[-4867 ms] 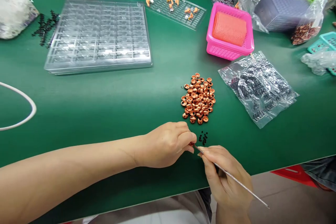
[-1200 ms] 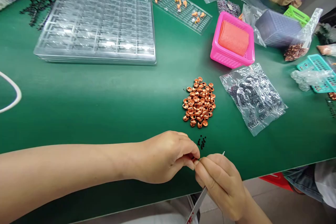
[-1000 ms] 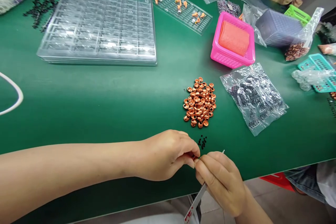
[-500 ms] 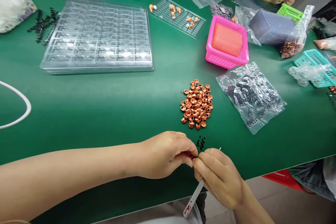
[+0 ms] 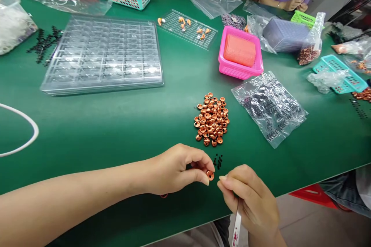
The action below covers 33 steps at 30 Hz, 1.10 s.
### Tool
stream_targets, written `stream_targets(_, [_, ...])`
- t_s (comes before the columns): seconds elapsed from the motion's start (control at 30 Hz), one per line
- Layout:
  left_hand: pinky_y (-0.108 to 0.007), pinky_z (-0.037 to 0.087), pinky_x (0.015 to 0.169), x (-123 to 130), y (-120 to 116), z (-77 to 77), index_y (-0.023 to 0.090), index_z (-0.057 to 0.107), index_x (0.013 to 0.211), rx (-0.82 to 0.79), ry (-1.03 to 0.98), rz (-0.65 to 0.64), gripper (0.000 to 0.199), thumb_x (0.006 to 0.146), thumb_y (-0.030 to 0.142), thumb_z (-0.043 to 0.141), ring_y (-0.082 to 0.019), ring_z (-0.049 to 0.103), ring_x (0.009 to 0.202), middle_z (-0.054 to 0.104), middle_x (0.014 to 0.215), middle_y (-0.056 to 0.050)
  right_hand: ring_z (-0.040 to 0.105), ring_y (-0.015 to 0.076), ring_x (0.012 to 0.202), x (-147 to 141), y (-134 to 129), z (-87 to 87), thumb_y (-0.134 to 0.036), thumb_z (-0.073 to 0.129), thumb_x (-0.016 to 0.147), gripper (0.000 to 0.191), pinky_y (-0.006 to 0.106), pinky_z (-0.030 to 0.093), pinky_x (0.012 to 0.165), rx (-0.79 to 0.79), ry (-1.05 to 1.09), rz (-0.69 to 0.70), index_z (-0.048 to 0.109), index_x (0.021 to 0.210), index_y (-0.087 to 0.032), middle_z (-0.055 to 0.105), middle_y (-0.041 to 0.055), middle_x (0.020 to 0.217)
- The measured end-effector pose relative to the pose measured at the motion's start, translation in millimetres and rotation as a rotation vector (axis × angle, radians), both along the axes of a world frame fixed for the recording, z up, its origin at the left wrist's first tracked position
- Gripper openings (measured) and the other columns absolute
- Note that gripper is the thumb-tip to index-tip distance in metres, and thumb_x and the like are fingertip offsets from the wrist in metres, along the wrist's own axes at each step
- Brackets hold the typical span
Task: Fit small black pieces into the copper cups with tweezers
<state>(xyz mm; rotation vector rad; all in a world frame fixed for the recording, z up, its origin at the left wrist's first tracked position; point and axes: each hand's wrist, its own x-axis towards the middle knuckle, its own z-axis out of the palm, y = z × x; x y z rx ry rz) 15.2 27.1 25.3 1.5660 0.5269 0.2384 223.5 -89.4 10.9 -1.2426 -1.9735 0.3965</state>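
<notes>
Between thumb and forefinger, my left hand pinches a small copper-coloured cup with a dark hole in it. A short gap to the right, my right hand has its thumb and forefinger tips together; whether a tiny part sits between them I cannot make out. White tweezers with red marks are tucked in that hand's palm, their tips hidden. Just beyond the hands lie several tiny black pieces. Behind those is a pile of copper-coloured cups.
A clear bag of black parts lies right of the pile, with a pink basket behind it. Stacked clear trays stand back left. A white cable loop is at far left. Other people's hands show across the table.
My hands have come apart: the right has moved right and away from the copper cup, which now shows in my left fingers. The tweezers have turned more upright. The view has shifted slightly.
</notes>
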Motion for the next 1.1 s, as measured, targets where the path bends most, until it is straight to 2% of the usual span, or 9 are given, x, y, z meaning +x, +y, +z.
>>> stream_targets(0.2, [-0.017, 0.047, 0.064, -1, -2, -6.1, 0.015, 0.068, 0.092, 0.081, -0.039, -0.006, 0.008, 0.088, 0.02, 0.064, -0.01, 0.06, 0.07, 0.069, 0.081, -0.001, 0.059, 0.0135, 0.078, 0, 1, -3.8, -0.005, 0.062, 0.086, 0.033, 0.028, 0.051, 0.068, 0.019, -0.12, 0.056, 0.061, 0.116, -0.019, 0.066, 0.0044, 0.09])
stream_targets(0.4, [-0.019, 0.047, 0.068, -2, -4, -7.2, 0.015, 0.066, 0.092, 0.299, -0.11, -0.016, 0.005, 0.09, 0.016, 0.061, -0.012, 0.059, 0.073, 0.068, 0.081, -0.002, 0.058, 0.0165, 0.082, 0, 1, -7.4, -0.006, 0.056, 0.09, 0.029, 0.033, 0.05, 0.074, 0.046, -0.201, 0.158, 0.061, 0.118, -0.012, 0.068, 0.0077, 0.092])
stream_targets(0.57, [-0.02, 0.045, 0.067, -2, -7, -7.0, 0.015, 0.063, 0.093, 0.417, -0.143, -0.018, 0.008, 0.092, 0.011, 0.057, -0.012, 0.057, 0.071, 0.068, 0.08, -0.002, 0.058, 0.0197, 0.083, 3, -2, -13.1, -0.009, 0.049, 0.094, 0.034, 0.036, 0.048, 0.069, 0.055, -0.243, 0.214, 0.056, 0.127, -0.009, 0.069, 0.0111, 0.097])
stream_targets(0.77, [-0.021, 0.045, 0.066, -2, -10, -9.5, 0.014, 0.063, 0.093, 0.452, -0.14, -0.023, 0.011, 0.093, 0.01, 0.053, -0.014, 0.057, 0.071, 0.067, 0.079, -0.004, 0.057, 0.0205, 0.077, 4, -5, -18.2, -0.012, 0.047, 0.094, 0.039, 0.037, 0.047, 0.063, -0.006, -0.219, 0.251, 0.051, 0.133, -0.009, 0.069, 0.0117, 0.097])
stream_targets(1.1, [-0.022, 0.044, 0.065, -2, -13, -11.4, 0.014, 0.061, 0.091, 0.486, -0.139, -0.04, 0.012, 0.091, 0.006, 0.052, -0.014, 0.056, 0.07, 0.065, 0.075, -0.003, 0.053, 0.0177, 0.071, -2, 3, -14.9, -0.011, 0.05, 0.093, 0.019, 0.034, 0.046, 0.059, 0.019, -0.299, 0.273, 0.062, 0.108, -0.012, 0.065, 0.0098, 0.087])
